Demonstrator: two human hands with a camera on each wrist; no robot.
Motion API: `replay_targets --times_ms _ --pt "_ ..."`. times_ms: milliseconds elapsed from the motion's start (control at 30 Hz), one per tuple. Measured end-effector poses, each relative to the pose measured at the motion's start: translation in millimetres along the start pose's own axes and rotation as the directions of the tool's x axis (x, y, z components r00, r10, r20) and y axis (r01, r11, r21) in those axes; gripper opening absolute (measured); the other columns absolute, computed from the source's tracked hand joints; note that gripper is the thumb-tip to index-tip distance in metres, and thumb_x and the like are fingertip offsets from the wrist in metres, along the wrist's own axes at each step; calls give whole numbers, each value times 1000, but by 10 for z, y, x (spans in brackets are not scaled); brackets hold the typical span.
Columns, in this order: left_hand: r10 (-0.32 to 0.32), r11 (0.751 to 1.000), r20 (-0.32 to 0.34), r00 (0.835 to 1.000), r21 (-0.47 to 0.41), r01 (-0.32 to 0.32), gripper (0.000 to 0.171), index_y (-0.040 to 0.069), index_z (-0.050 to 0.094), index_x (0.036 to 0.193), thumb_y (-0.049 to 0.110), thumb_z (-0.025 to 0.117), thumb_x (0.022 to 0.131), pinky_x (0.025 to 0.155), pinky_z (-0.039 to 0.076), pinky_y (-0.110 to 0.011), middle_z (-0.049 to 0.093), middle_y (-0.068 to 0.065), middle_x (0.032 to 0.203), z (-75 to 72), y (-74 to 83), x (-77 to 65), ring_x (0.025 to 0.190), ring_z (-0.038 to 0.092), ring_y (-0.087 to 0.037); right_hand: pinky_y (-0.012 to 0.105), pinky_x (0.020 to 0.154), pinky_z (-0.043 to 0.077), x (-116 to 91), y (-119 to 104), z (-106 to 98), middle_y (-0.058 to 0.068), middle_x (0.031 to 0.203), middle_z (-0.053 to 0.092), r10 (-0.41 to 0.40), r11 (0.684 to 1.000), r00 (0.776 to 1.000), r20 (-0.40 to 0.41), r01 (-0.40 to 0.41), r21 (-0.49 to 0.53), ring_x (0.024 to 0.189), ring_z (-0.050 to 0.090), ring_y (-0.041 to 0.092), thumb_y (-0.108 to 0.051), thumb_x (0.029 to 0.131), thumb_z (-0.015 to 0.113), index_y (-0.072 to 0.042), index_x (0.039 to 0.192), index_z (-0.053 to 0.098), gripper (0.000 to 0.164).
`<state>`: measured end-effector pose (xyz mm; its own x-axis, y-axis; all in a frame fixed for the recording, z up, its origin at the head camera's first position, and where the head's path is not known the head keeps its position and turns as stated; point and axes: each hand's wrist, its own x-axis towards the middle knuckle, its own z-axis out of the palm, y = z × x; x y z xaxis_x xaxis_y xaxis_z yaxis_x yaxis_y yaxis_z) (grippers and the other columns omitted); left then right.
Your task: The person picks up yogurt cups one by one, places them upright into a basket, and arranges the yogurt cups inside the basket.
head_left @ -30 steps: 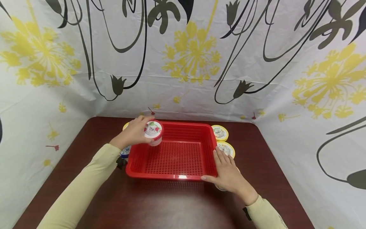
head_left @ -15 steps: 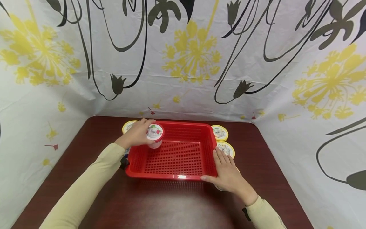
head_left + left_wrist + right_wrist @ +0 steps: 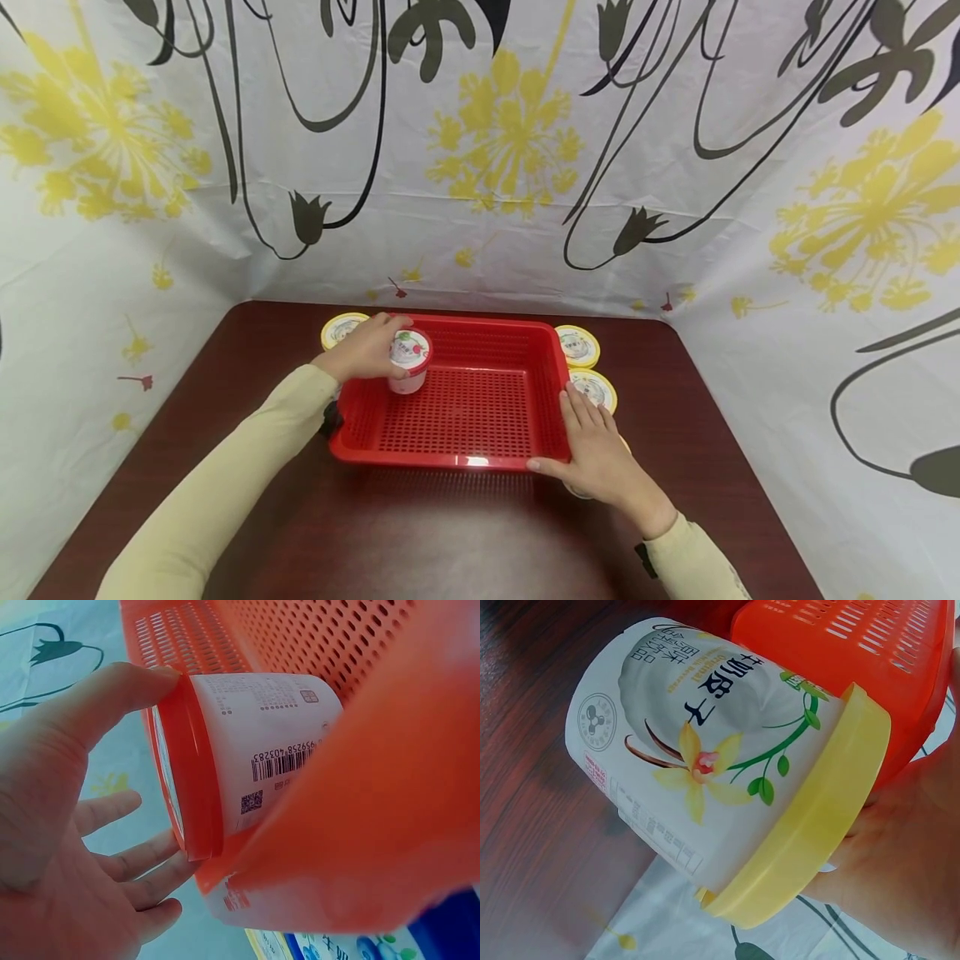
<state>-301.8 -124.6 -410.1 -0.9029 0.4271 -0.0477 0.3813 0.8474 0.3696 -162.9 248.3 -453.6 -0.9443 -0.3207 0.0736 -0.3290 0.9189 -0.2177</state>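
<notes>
My left hand holds a white yogurt cup by its red lid, thumb and fingers on opposite sides. Strawberries are printed on the lid, and the cup is upright inside the left end of a red perforated plastic basket. In the left wrist view, the cup's printed side with a barcode faces the camera, partly covered by the basket's wall. My right hand rests on the basket's front right corner, fingers laid along the right rim and thumb on the front rim.
Yellow-lidded cups stand beyond the basket's right side, one large in the right wrist view with a vanilla flower print. Another yellow-lidded cup is behind the left hand. The dark brown table meets a patterned cloth at the back.
My left hand has moved slightly right and down with the red-lidded yogurt cup, lowering it in the basket. The yellow-lidded cup behind it shows more. The right hand stays put.
</notes>
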Motion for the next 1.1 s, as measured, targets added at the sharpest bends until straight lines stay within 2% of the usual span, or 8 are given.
replay_targets --times_ms 433,700,1100 --pt "-2 1000 66 998 6 2 88 6 39 149 34 83 78 107 46 -53 46 -25 141 0 -14 65 125 52 -36 66 118 25 2 -7 6 18 165 20 6 1000 1000 2 -6 3 149 27 43 -81 79 54 2 155 25 116" --pt "36 999 87 996 27 -39 86 4 38 148 34 81 80 103 48 -52 48 -26 136 16 0 98 118 56 -36 66 118 24 5 8 13 18 165 19 5 1000 1000 0 -5 5 149 27 42 -81 79 54 2 155 24 116" --pt "9 998 119 993 53 -15 84 2 37 148 35 79 83 101 49 -51 50 -25 132 19 46 99 115 57 -34 65 119 24 -2 5 9 18 166 17 8 1000 1000 2 -8 13 150 26 42 -80 79 55 2 155 24 116"
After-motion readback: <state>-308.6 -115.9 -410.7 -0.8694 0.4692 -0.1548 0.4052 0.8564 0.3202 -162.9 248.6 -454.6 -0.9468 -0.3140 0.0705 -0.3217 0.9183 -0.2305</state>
